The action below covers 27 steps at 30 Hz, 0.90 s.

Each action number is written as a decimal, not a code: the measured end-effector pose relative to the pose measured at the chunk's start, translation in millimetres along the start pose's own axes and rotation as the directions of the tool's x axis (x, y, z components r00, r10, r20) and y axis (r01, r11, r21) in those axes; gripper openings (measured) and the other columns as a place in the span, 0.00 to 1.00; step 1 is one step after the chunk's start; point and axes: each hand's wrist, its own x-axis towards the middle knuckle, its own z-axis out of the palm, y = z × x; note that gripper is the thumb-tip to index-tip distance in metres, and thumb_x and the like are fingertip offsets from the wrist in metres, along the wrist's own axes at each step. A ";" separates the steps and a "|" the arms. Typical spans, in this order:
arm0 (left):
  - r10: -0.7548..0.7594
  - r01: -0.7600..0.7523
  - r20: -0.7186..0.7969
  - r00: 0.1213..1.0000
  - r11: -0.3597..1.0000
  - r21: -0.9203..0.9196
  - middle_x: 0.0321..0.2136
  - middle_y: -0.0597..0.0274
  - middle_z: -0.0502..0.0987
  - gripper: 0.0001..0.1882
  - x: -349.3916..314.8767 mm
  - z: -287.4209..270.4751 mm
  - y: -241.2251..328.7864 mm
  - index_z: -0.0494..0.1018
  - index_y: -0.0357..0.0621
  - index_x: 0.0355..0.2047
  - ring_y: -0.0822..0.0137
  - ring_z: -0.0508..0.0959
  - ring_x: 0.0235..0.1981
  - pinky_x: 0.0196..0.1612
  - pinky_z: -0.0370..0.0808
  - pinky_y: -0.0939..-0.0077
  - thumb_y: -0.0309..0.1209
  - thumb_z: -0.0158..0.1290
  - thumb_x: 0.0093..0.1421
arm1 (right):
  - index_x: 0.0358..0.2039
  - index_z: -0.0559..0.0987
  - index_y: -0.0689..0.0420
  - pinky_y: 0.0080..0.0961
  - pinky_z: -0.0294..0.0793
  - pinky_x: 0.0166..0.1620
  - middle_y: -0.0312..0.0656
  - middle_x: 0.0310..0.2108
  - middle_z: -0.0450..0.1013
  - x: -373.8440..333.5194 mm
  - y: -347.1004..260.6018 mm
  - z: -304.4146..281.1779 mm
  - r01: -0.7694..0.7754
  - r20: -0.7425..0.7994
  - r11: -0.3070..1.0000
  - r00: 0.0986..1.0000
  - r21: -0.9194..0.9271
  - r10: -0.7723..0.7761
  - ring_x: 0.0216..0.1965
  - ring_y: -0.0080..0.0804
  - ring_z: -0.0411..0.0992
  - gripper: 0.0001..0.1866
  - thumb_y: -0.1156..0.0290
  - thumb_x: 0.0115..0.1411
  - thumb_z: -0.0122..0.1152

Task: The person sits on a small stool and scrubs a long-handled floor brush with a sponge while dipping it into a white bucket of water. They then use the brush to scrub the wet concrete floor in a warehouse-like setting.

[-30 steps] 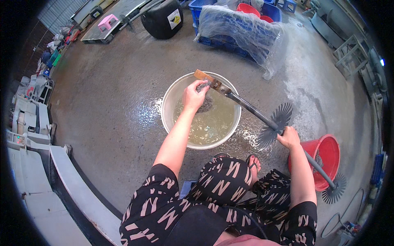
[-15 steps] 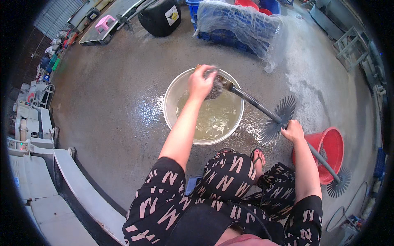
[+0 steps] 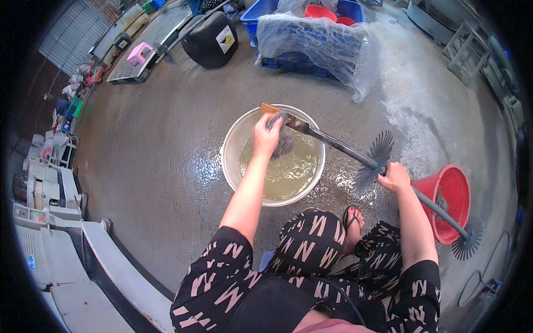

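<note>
A long dark metal shaft (image 3: 341,143) with fan-like bladed discs (image 3: 379,167) slants across in front of me. Its upper end, a bracket with a flat orange-brown plate (image 3: 267,109), lies over a round whitish tub (image 3: 223,151) of murky water. My left hand (image 3: 267,135) is closed round a dark grey, wet-looking scouring pad or rag (image 3: 283,143), pressed to the shaft's bracket end; part of it dangles over the water. My right hand (image 3: 395,177) grips the shaft just below the middle disc. The shaft's lower end, with another bladed disc (image 3: 467,238), passes over a red bucket (image 3: 462,191).
The concrete floor (image 3: 150,161) is wet around the tub. Beyond stand a black drum (image 3: 209,40), a pink stool (image 3: 139,54) and a blue crate (image 3: 305,65) draped with plastic sheeting. Grey machinery (image 3: 119,266) lines the left; a hose (image 3: 494,261) lies at the right.
My left hand and the grey pad have shifted slightly left along the shaft's bracket end, uncovering more of the orange-brown plate. The right hand keeps its grip. The view has tilted slightly.
</note>
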 end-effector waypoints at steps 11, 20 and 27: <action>-0.072 0.077 0.038 0.997 0.985 -0.151 0.32 0.53 0.80 0.13 -0.7 2.0 -9.0 0.77 0.40 0.37 0.65 0.80 0.36 0.41 0.73 0.73 0.33 0.59 0.53 | 0.28 0.80 0.63 0.42 0.72 0.45 0.57 0.33 0.75 0.2 -4.6 -10.3 -0.075 0.116 0.997 0.990 0.013 0.073 0.40 0.51 0.73 0.32 0.42 0.39 0.59; 0.023 -0.024 -0.009 1.000 0.995 -0.101 0.32 0.53 0.80 0.11 21.7 4.8 12.9 0.76 0.40 0.35 0.65 0.79 0.34 0.38 0.73 0.73 0.32 0.58 0.54 | 0.25 0.80 0.62 0.44 0.73 0.43 0.57 0.30 0.75 0.8 -8.8 -9.8 -0.031 0.091 0.999 0.995 0.014 0.030 0.37 0.53 0.74 0.32 0.40 0.41 0.57; -0.178 0.134 0.276 0.945 0.976 0.171 0.31 0.53 0.80 0.14 1.5 -21.3 -18.1 0.75 0.43 0.36 0.58 0.80 0.35 0.40 0.73 0.66 0.37 0.59 0.52 | 0.24 0.79 0.64 0.43 0.74 0.42 0.57 0.29 0.75 -0.9 -4.6 -3.6 -0.037 0.057 0.999 0.998 -0.007 0.037 0.36 0.53 0.75 0.33 0.40 0.40 0.59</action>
